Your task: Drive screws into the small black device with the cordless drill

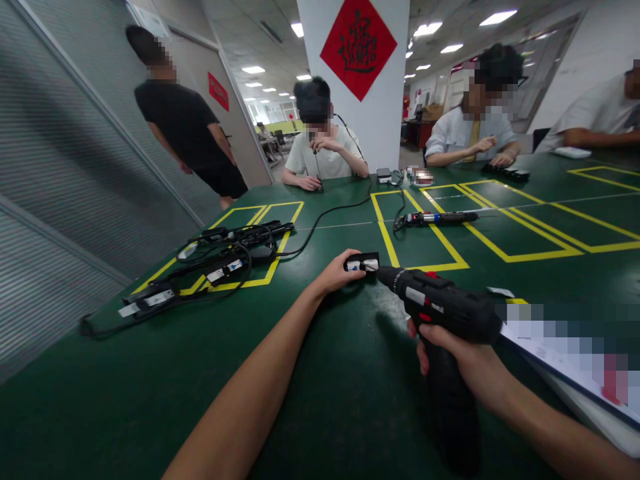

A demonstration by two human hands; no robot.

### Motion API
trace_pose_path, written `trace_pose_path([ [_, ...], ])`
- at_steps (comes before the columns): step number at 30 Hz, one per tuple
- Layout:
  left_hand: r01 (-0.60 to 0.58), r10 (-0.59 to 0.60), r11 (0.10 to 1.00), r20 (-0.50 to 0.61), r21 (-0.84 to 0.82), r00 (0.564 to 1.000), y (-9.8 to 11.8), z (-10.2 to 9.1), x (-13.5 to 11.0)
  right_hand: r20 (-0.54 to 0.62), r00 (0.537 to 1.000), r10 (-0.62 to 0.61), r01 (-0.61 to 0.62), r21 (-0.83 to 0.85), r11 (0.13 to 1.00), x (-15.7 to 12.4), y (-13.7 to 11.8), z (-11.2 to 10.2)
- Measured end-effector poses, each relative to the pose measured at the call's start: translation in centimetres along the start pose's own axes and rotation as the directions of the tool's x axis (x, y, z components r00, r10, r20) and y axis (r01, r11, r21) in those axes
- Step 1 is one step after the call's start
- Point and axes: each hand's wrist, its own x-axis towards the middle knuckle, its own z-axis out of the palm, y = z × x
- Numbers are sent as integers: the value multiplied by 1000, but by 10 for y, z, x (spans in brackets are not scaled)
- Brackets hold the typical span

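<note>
My right hand (450,343) is wrapped round the handle of a black cordless drill (445,303), which points left and away from me. Its chuck end comes right up to a small black box-shaped part (370,257) with a white face and a blue spot. Between thumb and fingers, my left hand (340,272) grips that part at its left side, on the green table. Whether the drill bit touches the part I cannot tell.
Black cabled devices (230,257) lie at the left on the green table (320,413). A slim cabled tool (440,218) lies beyond the drill. Papers (565,373) are at the right. Several people sit opposite; one person (180,120) stands at the left.
</note>
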Motion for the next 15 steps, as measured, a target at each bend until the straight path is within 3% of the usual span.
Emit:
trace_pose_path([
  [15,6,-6,1000,2,4,1000,-1,-1,1,-9,1000,3,-3,1,1000,-2,-3,0],
])
